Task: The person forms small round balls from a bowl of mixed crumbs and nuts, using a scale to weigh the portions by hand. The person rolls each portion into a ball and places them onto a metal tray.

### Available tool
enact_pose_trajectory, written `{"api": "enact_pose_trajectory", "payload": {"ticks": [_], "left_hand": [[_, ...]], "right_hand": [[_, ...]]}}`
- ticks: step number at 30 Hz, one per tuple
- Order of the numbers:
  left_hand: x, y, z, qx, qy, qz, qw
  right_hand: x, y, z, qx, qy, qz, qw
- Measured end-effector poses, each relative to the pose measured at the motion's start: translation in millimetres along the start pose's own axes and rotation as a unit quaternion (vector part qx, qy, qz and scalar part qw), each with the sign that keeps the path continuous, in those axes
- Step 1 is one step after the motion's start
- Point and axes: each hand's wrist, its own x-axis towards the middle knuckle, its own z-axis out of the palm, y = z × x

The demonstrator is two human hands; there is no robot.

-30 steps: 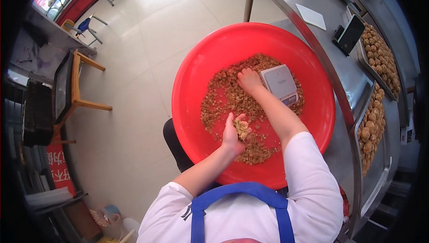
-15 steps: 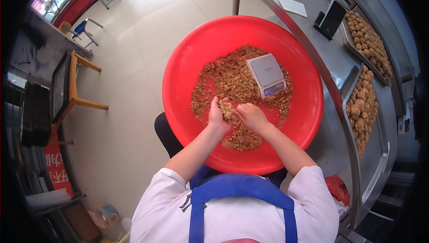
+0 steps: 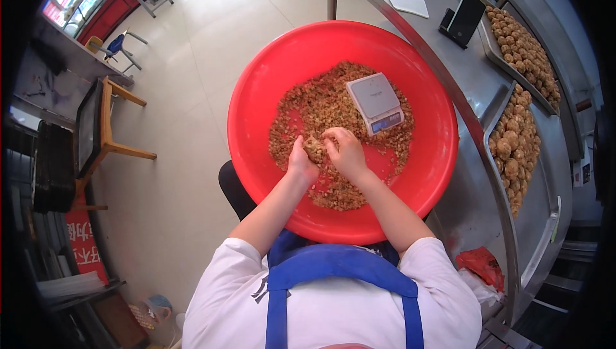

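Observation:
My left hand (image 3: pixel 301 164) is cupped around a pale crumbly clump (image 3: pixel 314 148) low over a large red basin (image 3: pixel 247 98). My right hand (image 3: pixel 346 156) meets it from the right, fingers curled onto the same clump. Loose brown chopped mixture (image 3: pixel 340 195) covers much of the basin's bottom beneath and around both hands. A white digital scale (image 3: pixel 371 95) sits in that mixture just beyond my right hand.
Right, a steel counter (image 3: pixel 449 220) carries trays of brown balls (image 3: pixel 520 47), more balls (image 3: pixel 513 150), a dark phone on a stand (image 3: pixel 467 18) and a white board (image 3: pixel 406 2). Below lies a red plastic bag (image 3: pixel 481 265). Left stand a wooden-framed stool (image 3: pixel 106 137) and small chair (image 3: pixel 120 47).
My right hand has come from the mixture beside the scale down to my left hand, onto the clump. The basin and surroundings have shifted up and left in view.

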Motion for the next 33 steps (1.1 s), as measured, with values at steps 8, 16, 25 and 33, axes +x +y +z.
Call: {"api": "enact_pose_trajectory", "payload": {"ticks": [8,16,25,33], "left_hand": [[-42,3,17,0.095,-0.245,-0.220,0.939],[-40,7,32,0.000,-0.068,-0.104,0.992],[-21,-8,19,0.236,0.011,0.021,0.972],[-28,-3,25,0.039,-0.093,-0.075,0.992]], "right_hand": [[-1,10,-7,-0.062,-0.019,-0.037,0.997],[-10,-8,13,-0.174,0.052,-0.125,0.975],[-1,-12,3,0.098,0.066,0.036,0.992],[-1,-7,9,-0.033,0.101,-0.120,0.987]]}}
